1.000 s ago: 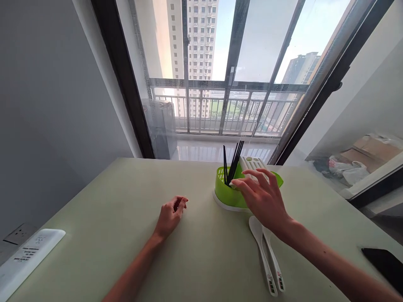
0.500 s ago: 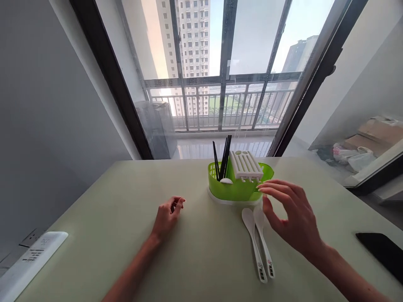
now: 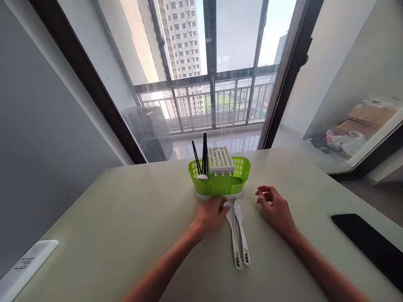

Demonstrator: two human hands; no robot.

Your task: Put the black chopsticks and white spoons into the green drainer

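A green plastic cutlery basket [image 3: 217, 184] with a white base stands ahead of me, with black chopsticks [image 3: 205, 157] upright in its left part. A white slotted rack with small hooks [image 3: 221, 161] is on its middle. Two white spoons lie side by side in front, a left spoon [image 3: 234, 235] and a right spoon [image 3: 243, 230], bowls toward the basket. My left hand [image 3: 210, 214] is at the left spoon's bowl, thumb at its edge and index finger apart; its other fingers are partly hidden. Right of the spoons, my right hand [image 3: 277, 212] rests loosely curled, with nothing in it.
A pale green table [image 3: 141, 218] spreads under everything. On the right lies a dark flat object [image 3: 365, 239], and a white power strip [image 3: 30, 262] is at the left edge. Beyond the table are a glass door, a balcony railing and cardboard boxes [image 3: 368, 119] with bags.
My left hand has moved right and forward to the left spoon's bowl. My right hand has drawn back from the basket and curled its fingers. The camera view has shifted to the right.
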